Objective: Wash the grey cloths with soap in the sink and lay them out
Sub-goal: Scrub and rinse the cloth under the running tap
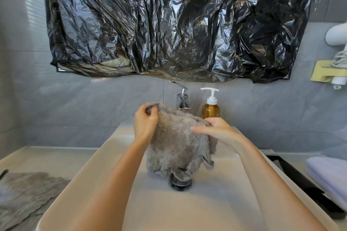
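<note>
A wet grey fluffy cloth (178, 146) hangs over the white sink (225, 202), its lower edge touching the dark drain plug (180, 184). My left hand (145, 124) pinches its upper left corner. My right hand (216, 130) grips its upper right edge, thumb across the front. An amber soap bottle (210, 109) with a white pump stands behind the sink, right of the chrome tap (181, 97). Another grey cloth (24, 199) lies flat on the counter at the lower left.
Crinkled black plastic sheet (178, 24) covers the wall above the tap. A folded pale towel (330, 176) and a black tray edge (293, 174) sit on the counter at right. A white appliance (336, 35) and a yellow holder (324, 71) hang on the right wall.
</note>
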Available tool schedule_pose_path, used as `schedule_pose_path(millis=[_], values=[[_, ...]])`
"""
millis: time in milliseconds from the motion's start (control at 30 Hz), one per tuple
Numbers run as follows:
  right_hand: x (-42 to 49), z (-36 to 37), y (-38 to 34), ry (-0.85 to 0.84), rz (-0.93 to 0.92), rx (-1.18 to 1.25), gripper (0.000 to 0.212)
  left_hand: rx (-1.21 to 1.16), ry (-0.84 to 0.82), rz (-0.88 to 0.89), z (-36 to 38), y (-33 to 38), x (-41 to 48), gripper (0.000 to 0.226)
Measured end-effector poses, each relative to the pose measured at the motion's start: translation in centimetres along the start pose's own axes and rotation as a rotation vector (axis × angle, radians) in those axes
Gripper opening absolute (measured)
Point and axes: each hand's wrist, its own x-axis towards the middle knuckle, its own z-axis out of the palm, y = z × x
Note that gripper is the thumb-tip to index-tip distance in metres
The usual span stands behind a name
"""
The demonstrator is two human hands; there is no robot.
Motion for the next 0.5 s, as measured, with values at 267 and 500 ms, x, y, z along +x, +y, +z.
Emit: schedule_pose_path(millis=[267,500], values=[[0.2,0.3,0.5,0.252,-0.094,-0.013,0.021,-0.193,-0.303,-0.420,0.6,1.3,-1.3,0.022],[0.4,-0.3,-0.4,0.433,-0.017,0.329,0.013,-0.368,-0.407,-0.519,1.1,0.3,-1.9,0.015]])
